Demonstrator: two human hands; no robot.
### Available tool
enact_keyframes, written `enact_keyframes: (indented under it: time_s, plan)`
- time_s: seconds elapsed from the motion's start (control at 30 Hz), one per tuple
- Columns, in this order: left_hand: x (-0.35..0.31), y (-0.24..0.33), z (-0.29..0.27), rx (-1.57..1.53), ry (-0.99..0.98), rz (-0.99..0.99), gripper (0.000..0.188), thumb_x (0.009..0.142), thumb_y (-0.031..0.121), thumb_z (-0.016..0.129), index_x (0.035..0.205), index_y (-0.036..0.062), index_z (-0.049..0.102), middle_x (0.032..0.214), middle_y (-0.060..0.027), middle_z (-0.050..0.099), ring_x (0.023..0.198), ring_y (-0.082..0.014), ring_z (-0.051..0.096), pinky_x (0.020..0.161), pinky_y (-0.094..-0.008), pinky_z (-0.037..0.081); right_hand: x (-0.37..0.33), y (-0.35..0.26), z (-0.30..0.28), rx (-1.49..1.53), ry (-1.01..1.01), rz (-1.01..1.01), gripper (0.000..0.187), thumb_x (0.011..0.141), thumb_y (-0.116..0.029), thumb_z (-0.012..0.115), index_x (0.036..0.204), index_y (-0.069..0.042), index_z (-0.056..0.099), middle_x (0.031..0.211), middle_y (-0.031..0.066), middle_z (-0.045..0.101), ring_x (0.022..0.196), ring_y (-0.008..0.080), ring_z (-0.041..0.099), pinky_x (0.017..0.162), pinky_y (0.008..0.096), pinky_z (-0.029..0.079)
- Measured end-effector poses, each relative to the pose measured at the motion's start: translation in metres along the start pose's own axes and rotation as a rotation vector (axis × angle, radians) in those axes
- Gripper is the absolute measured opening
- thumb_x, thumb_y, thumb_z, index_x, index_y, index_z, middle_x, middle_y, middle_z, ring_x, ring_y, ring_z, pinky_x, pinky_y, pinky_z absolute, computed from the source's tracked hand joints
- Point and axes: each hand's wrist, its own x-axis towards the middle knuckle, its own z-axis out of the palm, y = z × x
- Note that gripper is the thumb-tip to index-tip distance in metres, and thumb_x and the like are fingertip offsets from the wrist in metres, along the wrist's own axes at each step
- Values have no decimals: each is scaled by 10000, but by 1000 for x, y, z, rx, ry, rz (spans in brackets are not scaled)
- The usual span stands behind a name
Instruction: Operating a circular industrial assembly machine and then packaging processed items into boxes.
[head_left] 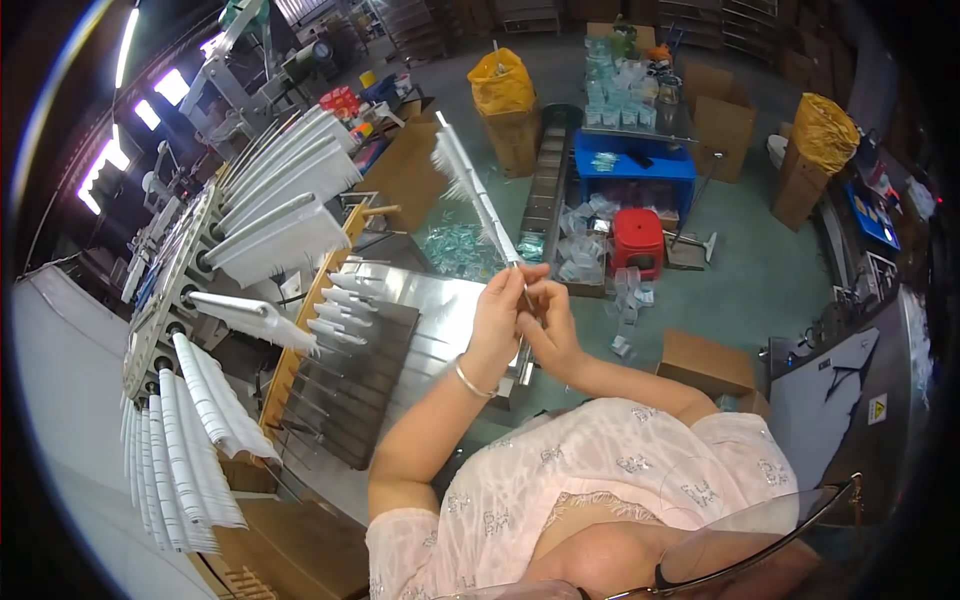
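Note:
In front of me a thin rod with a white fringed strip along it (480,193) slants up and to the left. My left hand (497,312) is closed round its lower end. Close beside it, my right hand (553,318) has its fingers bent in against the same end, where the detail is too small to make out. To the left, a wheel-like rack (208,215) carries several spokes hung with white fringed strips (285,245). Smaller white fringed pieces (340,310) rest on pegs of a wooden rack (293,352), nearer my left arm.
A metal worktop (440,305) lies just beyond my left forearm. Further off are a red stool (637,240), a blue table (655,175) and a yellow-bagged bin (503,88). Clear packages and green litter (462,247) lie about the floor. A cardboard box (705,362) sits at the right.

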Motion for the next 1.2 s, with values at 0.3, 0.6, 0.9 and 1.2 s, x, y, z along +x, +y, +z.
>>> enact_keyframes:
  time_s: [0.3,0.6,0.9,1.2]
  plan:
    - [17,17,-23,758,135,24,190,867,137,555,963,-26,577,796,-25,579,639,-72,523,538,-179,408,60,-20,-89,61,175,188,120,905,-118,383,993,-70,448,711,-3,458,584,46,391,516,177,321]
    - [53,78,-70,705,211,411,232,919,158,480,1084,11,548,700,8,497,591,-36,433,509,-167,340,75,-47,-146,235,137,284,134,884,-94,376,944,-57,490,636,-20,436,526,37,356,471,178,278]
    - [44,61,-72,607,291,435,181,898,137,509,967,-7,595,563,35,439,434,-22,323,389,-172,231,101,-50,-155,-9,74,302,174,947,-191,390,1015,-75,500,566,-59,377,457,11,298,419,169,212]
    - [65,56,-83,295,465,276,219,833,41,466,1039,-2,530,648,-6,486,462,-45,381,410,-164,303,151,1,-174,102,-21,357,133,877,-136,464,967,-56,521,731,-8,510,605,36,485,475,161,320]
